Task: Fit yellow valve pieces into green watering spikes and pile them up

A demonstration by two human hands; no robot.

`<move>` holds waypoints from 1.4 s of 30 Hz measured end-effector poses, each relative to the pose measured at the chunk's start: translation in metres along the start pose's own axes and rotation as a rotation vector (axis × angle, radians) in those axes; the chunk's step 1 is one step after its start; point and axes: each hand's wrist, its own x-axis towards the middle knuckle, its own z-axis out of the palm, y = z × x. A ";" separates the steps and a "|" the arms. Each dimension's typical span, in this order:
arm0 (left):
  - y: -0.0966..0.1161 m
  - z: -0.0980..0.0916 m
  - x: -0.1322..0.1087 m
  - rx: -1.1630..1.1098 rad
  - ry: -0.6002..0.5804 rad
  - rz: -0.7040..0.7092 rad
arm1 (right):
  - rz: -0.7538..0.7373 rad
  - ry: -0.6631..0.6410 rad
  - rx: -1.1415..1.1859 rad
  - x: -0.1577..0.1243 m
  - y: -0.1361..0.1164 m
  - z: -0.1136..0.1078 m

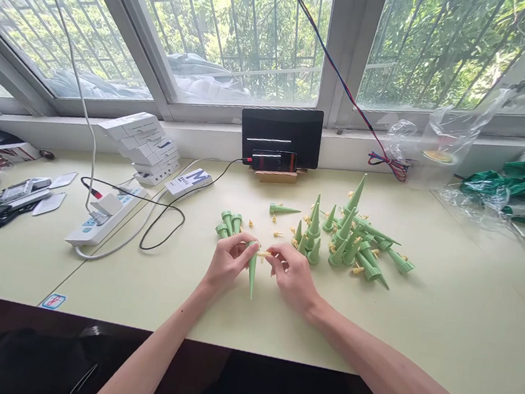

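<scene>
My left hand point(227, 261) is closed around the wide end of a green plastic spike point(251, 278), whose tip points down toward the table's front edge. Between the fingertips of my right hand point(292, 275) is a small yellow valve point(263, 255), close beside the spike; whether the two touch I cannot tell. A small group of green spikes point(230, 223) stands just beyond my left hand. To the right lies a larger heap of green spikes point(343, 238), some upright and some on their sides, with yellow valves among them. One spike point(284, 209) and several loose yellow pieces point(274, 219) lie between the groups.
A white power strip point(106, 217) with cables lies at the left, near stacked white boxes point(147, 146). A phone point(273, 160) leans against a dark tablet point(281, 126) at the window. Green and clear plastic bags point(514, 191) fill the far right corner.
</scene>
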 end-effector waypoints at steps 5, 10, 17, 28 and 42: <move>0.000 0.001 0.000 0.004 0.001 0.014 | 0.018 -0.025 -0.019 -0.001 0.001 0.000; 0.003 0.001 -0.001 -0.002 -0.004 0.005 | 0.016 -0.050 -0.043 -0.001 0.001 0.000; 0.001 0.001 -0.002 0.010 -0.036 0.016 | 0.022 -0.061 -0.102 0.000 0.002 0.000; 0.002 0.000 -0.002 0.055 -0.043 0.051 | 0.004 -0.042 -0.111 0.000 0.002 0.000; 0.001 0.001 0.000 0.035 0.001 0.005 | 0.062 -0.064 0.069 -0.002 -0.001 0.000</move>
